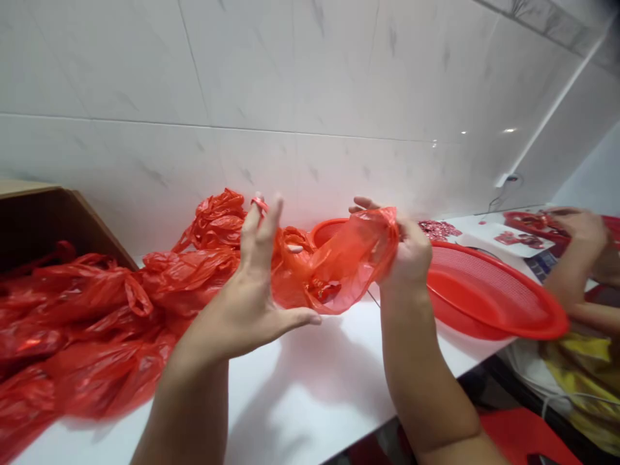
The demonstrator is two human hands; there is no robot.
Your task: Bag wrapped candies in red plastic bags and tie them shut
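- Bag [351, 248], red and see-through, small items inside, gripped by the right hand [409, 252]
- Left hand [252, 290] spread wide beside it
- Basket [489, 290], red, empty

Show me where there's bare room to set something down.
Likeliest: white tabletop between left forearm and right forearm, nearer than the held bag. A smaller patch shows between left forearm and heaped bags. Crowded: far left, and right around the large basket.
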